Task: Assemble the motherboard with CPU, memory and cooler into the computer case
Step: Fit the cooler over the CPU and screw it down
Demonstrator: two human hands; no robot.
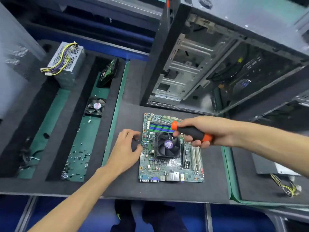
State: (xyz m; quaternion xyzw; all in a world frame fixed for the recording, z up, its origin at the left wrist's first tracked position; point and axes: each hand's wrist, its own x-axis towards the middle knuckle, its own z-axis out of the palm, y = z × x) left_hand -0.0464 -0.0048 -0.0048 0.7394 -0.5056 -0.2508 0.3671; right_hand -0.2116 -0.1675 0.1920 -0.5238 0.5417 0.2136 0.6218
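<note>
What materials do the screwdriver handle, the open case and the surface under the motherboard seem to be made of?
Screwdriver handle: probably plastic or rubber, matte black with orange ends, held in the right hand.
Case: bare sheet metal inside, dull silver-grey with stamped slots; the outer panels look dark.
Surface under the motherboard: looks like dark grey foam or felt, matte, without shine; I cannot tell which.

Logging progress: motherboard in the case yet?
Out. The motherboard lies flat on the mat, in front of the open case.
</note>
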